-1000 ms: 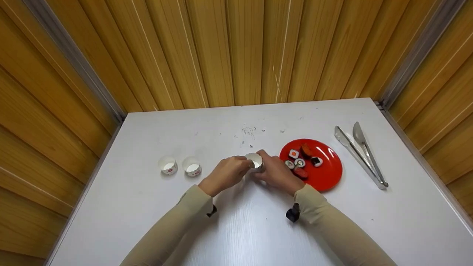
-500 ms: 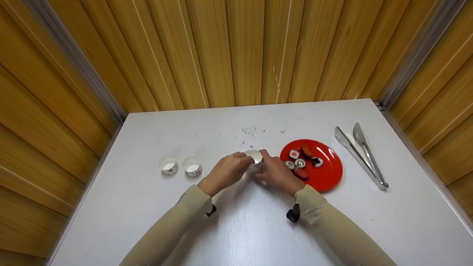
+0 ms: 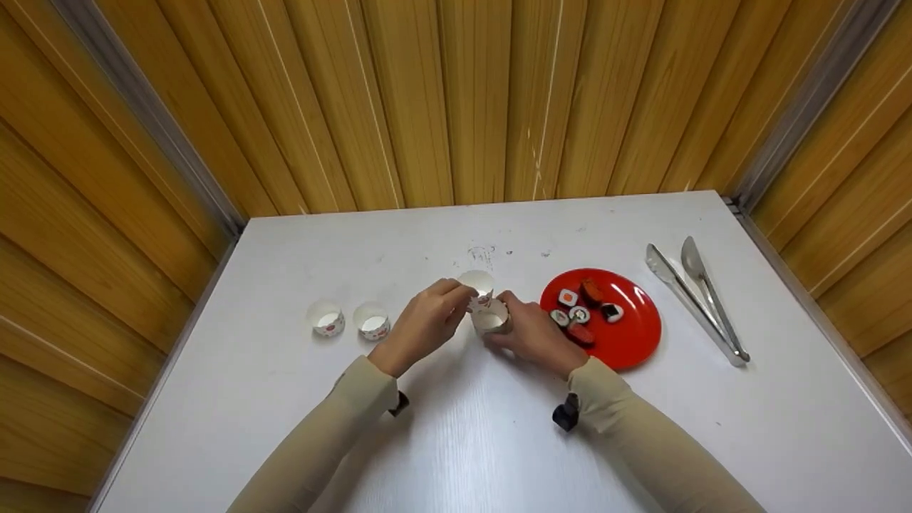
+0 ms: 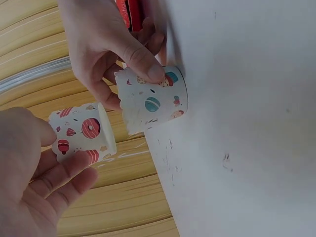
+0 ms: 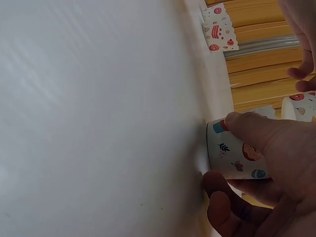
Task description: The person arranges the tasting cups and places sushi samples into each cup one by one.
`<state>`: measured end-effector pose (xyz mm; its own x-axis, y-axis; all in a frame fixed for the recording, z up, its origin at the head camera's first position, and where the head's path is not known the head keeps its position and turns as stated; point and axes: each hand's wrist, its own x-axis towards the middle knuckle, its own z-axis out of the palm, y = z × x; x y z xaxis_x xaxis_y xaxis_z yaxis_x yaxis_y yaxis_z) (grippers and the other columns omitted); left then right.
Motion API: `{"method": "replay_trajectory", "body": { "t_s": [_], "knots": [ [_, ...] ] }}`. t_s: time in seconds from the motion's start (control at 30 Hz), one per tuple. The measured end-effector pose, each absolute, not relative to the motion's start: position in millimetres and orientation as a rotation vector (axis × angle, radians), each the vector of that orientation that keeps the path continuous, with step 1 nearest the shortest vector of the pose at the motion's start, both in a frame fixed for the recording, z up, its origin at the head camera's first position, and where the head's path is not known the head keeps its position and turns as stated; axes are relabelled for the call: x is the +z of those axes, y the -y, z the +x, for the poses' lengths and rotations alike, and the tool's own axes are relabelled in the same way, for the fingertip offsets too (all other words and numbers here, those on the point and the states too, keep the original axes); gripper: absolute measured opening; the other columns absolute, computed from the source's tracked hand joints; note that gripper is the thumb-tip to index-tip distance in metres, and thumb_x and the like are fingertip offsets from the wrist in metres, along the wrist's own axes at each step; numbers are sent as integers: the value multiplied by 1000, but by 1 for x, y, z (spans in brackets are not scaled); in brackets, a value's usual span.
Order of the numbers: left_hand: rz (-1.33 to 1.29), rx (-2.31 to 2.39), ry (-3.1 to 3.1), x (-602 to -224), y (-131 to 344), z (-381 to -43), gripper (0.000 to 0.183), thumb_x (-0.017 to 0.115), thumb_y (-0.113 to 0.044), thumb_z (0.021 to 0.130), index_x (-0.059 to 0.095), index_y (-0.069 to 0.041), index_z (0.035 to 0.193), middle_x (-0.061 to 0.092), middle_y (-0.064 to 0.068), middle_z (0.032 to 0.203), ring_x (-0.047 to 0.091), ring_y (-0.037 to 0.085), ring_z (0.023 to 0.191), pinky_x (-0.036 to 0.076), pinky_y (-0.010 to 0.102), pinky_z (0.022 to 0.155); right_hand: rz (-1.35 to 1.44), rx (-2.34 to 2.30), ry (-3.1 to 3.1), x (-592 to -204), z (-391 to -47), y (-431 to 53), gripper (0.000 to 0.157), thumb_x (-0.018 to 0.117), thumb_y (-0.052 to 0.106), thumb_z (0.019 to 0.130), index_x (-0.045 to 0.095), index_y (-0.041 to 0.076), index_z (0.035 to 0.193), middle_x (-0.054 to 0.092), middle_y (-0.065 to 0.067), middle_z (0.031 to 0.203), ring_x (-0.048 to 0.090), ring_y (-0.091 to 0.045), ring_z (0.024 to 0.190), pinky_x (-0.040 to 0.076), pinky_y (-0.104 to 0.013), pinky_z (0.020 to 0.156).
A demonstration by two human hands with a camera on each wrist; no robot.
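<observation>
My left hand (image 3: 427,317) pinches a white paper baking cup (image 4: 81,131) printed with red doughnuts and sweets. It hangs above the table, just over the rim of a second baking cup (image 4: 153,101), which has teal and pink sweets on it. My right hand (image 3: 534,331) grips that second cup round its side, thumb on one face and fingers on the other, its base close to the table. In the head view the raised cup partly overlaps the lower one, whose open mouth faces up. Left of my left hand stand two more baking cups, one (image 3: 325,319) beside the other (image 3: 371,322).
A red plate (image 3: 634,335) with several sushi pieces (image 3: 578,314) lies right of my right hand. Farther right, metal tongs (image 3: 695,303) lie spread on the white table (image 3: 456,442). Wood-look panels (image 3: 442,107) stand behind the table and on both sides.
My left hand has drawn the red-printed cup up out of the other cup, moving it away and slightly left. My right hand has stayed in place, holding the lower cup.
</observation>
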<state>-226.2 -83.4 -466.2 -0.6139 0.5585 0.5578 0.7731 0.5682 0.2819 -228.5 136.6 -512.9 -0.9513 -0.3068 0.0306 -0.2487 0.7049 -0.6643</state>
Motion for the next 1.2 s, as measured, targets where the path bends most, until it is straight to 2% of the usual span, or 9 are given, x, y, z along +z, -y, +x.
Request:
{"method": "replay_trajectory", "body": {
  "t_s": [0.23, 0.43, 0.87, 1.2],
  "knots": [
    [-1001, -706, 2384, -469, 92, -226, 14, 67, -1, 97, 73, -4, 109, 71, 8, 102, 69, 19, 90, 58, 32, 75, -488, -1094, -2822, -517, -229, -139, 53, 87, 29, 84, 57, 14, 125, 71, 2, 101, 63, -17, 86, 53, -39, 82],
    [-963, -708, 2392, -473, 100, -225, 11, 68, -2, 97, 73, -4, 106, 72, 9, 101, 70, 20, 89, 59, 33, 73, -491, -1092, -2832, -517, -229, -139, 56, 88, 27, 83, 58, 12, 128, 72, -3, 109, 65, -20, 92, 53, -42, 89],
    [-940, -693, 2407, -478, 111, -225, 9, 72, 3, 92, 73, -4, 97, 74, 7, 90, 70, 18, 77, 57, 32, 65, -475, -1124, -2811, -514, -226, -140, 51, 86, 26, 85, 57, 11, 124, 68, 1, 93, 61, -15, 77, 52, -35, 71],
    [-928, -718, 2436, -482, 118, -226, 10, 73, 5, 91, 74, -4, 94, 74, 5, 85, 69, 16, 73, 56, 30, 63, -464, -1123, -2808, -512, -225, -140, 53, 87, 28, 85, 57, 11, 126, 68, 1, 93, 60, -16, 80, 51, -36, 74]
  ]
}}
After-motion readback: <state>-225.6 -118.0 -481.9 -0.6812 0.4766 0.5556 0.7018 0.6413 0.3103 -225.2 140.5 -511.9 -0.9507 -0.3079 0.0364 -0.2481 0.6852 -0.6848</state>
